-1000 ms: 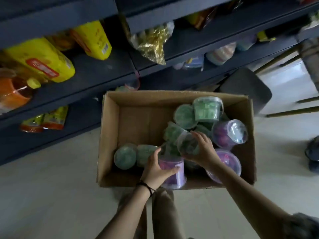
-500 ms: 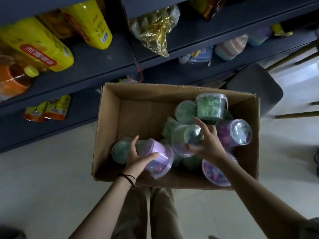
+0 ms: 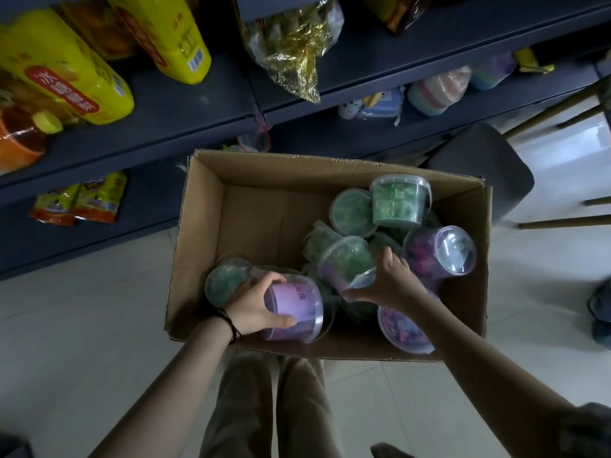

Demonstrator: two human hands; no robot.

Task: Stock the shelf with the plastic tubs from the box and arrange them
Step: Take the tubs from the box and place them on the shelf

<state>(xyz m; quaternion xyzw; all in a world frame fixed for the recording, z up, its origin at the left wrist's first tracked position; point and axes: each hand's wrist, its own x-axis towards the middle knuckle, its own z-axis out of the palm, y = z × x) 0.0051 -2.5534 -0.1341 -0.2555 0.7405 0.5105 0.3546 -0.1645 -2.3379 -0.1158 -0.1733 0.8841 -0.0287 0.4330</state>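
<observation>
While both hands are down inside the cardboard box [image 3: 198, 246], which stands open on the floor [image 3: 82, 325] in front of the shelf [image 3: 185, 104], eight plastic tubs can be counted plainly in it, with a few more green ones half buried beneath.

Four of these are green: one on its side in the near left corner [image 3: 224, 285], two tipped over in the middle [image 3: 315, 239] [image 3: 352, 211], and one upright against the far wall [image 3: 400, 201]. Three are lilac, filled with dark purple pieces: one lying at the right wall [image 3: 439, 251], one in the near right corner [image 3: 403, 328], and the lilac tub [image 3: 297, 312] in the left hand [image 3: 254, 305]. The eighth, a green-and-lilac tub [image 3: 347, 262], is in the right hand [image 3: 393, 282].

The left fingers [image 3: 264, 280] curl over the lilac tub's upper side and the thumb clamps it from below, a full grip near the box's front wall. The right fingers [image 3: 388, 256] are spread wide round the lid end of the green-and-lilac tub, thumb under its rim, holding it tilted above the pile.

On the shelf are two yellow bottles [image 3: 66, 71] [image 3: 178, 38], one orange bottle [image 3: 20, 140], one gold foil bag [image 3: 291, 51] and two snack packets [image 3: 79, 201].
</observation>
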